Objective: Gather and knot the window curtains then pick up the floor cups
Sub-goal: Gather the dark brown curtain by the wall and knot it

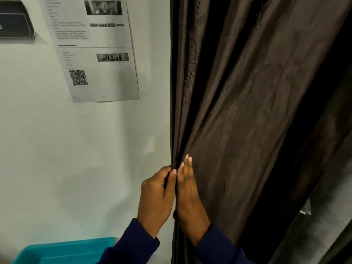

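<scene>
One dark curtain [247,111] edge is pinched by the curled left hand [156,197] and pressed by the straight-fingered right hand [187,195], beside one blurred, unreadable QR-coded notice [95,48].

The curtain [247,111] runs off the top, right and bottom edges, so its rail and hem are out of sight, and its deep folds at the right sink into black where nothing can be made out. The left hand [155,201] has its fingertips tucked into the curtain's edge, hidden by cloth, and both sleeves are cut off at the bottom. The sheet [97,52] is too blurred to read, its top cropped; the bin [62,250] and the plaque [15,20] show only in part.
</scene>
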